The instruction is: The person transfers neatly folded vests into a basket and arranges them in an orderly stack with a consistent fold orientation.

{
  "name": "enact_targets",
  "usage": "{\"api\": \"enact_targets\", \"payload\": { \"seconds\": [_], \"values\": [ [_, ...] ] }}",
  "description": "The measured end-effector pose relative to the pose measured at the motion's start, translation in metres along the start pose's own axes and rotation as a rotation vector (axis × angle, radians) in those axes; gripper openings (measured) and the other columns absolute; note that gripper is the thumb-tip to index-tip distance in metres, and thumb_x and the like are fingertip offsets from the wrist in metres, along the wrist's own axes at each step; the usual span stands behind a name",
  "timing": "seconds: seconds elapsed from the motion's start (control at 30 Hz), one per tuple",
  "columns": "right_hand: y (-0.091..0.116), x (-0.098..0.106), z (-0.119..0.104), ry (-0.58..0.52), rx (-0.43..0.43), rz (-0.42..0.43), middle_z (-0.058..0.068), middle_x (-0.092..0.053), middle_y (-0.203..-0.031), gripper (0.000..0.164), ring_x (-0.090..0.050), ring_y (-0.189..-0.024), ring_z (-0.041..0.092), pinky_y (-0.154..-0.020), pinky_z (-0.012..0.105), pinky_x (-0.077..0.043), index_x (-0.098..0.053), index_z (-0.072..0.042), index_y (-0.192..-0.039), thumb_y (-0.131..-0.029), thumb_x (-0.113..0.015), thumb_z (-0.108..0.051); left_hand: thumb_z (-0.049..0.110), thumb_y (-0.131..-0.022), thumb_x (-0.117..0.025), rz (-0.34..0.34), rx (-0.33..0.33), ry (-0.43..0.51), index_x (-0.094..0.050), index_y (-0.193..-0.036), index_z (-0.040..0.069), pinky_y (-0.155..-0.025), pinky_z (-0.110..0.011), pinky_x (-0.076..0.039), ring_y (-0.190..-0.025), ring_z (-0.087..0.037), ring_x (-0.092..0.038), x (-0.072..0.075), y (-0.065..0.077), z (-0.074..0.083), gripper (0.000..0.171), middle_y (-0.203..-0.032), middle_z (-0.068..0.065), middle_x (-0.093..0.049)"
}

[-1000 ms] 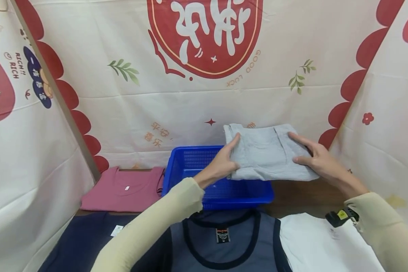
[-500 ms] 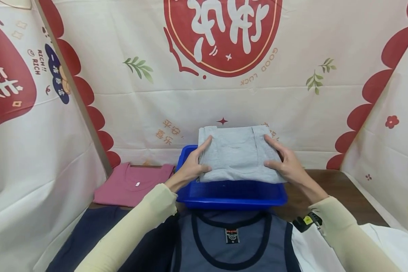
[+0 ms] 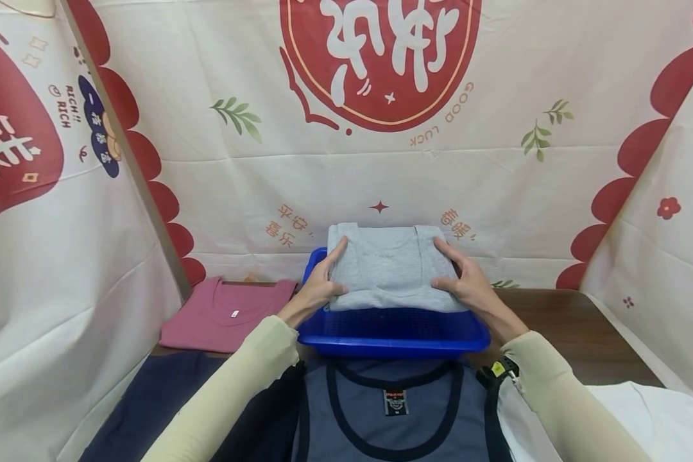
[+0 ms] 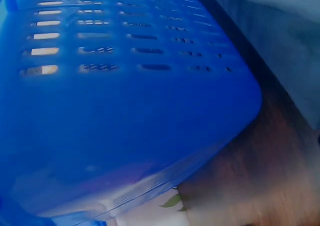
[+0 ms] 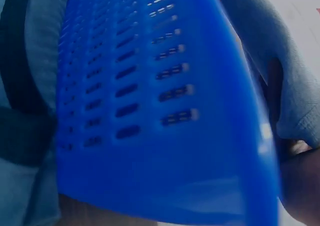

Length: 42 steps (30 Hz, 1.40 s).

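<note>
A folded light grey shirt (image 3: 389,266) is held level over a blue plastic basket (image 3: 393,348) in the head view. My left hand (image 3: 317,285) grips its left edge, thumb on the near side and fingers toward the far side. At the right edge, my right hand (image 3: 472,282) pinches it the same way. The shirt covers much of the basket's opening. In the left wrist view the basket's slotted wall (image 4: 125,110) fills most of the frame. The right wrist view shows the basket wall (image 5: 150,176), with the grey shirt (image 5: 295,75) beside its rim.
A folded pink shirt (image 3: 231,314) lies left of the basket. In front are a dark navy garment (image 3: 150,398), a slate-blue top with black trim (image 3: 398,417) and a white garment (image 3: 652,410). Brown tabletop (image 3: 566,327) shows at right; printed cloth walls (image 3: 346,179) surround it.
Both hands have carried the grey shirt leftward and slightly down, from the basket's right side to over it. The head view has shifted a little too.
</note>
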State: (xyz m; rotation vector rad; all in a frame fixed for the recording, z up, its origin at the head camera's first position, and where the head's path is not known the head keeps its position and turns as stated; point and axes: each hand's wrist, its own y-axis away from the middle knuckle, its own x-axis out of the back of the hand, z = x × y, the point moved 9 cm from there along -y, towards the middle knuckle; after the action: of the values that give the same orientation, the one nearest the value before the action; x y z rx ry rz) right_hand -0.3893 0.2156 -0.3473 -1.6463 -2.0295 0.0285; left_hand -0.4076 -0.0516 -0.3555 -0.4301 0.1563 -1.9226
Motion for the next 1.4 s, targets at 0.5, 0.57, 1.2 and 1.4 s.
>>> {"api": "enact_targets", "payload": {
  "seconds": [0.5,0.57,1.2,1.4],
  "values": [
    [0.007,-0.007,0.028,-0.016,-0.058,0.002,0.017,-0.018,-0.172,0.085,-0.028,-0.153,0.042,-0.092,0.003,-0.040,-0.025,-0.007,-0.164,-0.092,-0.069,0.003,-0.021,-0.071,-0.059,-0.007,0.046,-0.061,-0.021,-0.165,0.013,-0.131,-0.045,-0.009,-0.162,-0.019,-0.007,-0.006,-0.004,-0.018,0.107,-0.174,-0.001,-0.018],
    [0.006,-0.007,0.029,-0.007,-0.062,0.000,0.018,-0.018,-0.172,0.085,-0.032,-0.151,0.043,-0.090,0.003,-0.041,-0.025,-0.007,-0.164,-0.092,-0.069,0.002,-0.020,-0.071,-0.059,-0.008,0.050,-0.059,-0.022,-0.165,0.013,-0.131,-0.045,-0.009,-0.162,-0.019,-0.008,-0.006,-0.004,-0.019,0.107,-0.174,-0.001,-0.019],
    [-0.006,-0.020,0.037,0.259,-0.105,-0.024,0.029,-0.028,-0.166,0.086,-0.025,-0.153,0.050,-0.116,0.064,-0.032,-0.031,0.000,-0.161,-0.086,-0.072,0.000,-0.021,-0.068,-0.057,-0.045,0.095,-0.140,-0.020,-0.165,0.010,-0.124,-0.043,-0.022,-0.162,-0.021,-0.009,-0.006,-0.002,-0.028,0.109,-0.174,-0.005,-0.019],
    [-0.007,-0.025,0.040,0.360,-0.119,-0.037,0.031,-0.031,-0.164,0.086,-0.026,-0.152,0.051,-0.118,0.066,-0.030,-0.033,0.002,-0.159,-0.082,-0.072,-0.004,-0.018,-0.067,-0.062,-0.053,0.144,-0.216,-0.021,-0.165,0.010,-0.125,-0.043,-0.024,-0.161,-0.020,-0.012,-0.008,-0.003,-0.035,0.110,-0.173,-0.004,-0.021]
  ]
}}
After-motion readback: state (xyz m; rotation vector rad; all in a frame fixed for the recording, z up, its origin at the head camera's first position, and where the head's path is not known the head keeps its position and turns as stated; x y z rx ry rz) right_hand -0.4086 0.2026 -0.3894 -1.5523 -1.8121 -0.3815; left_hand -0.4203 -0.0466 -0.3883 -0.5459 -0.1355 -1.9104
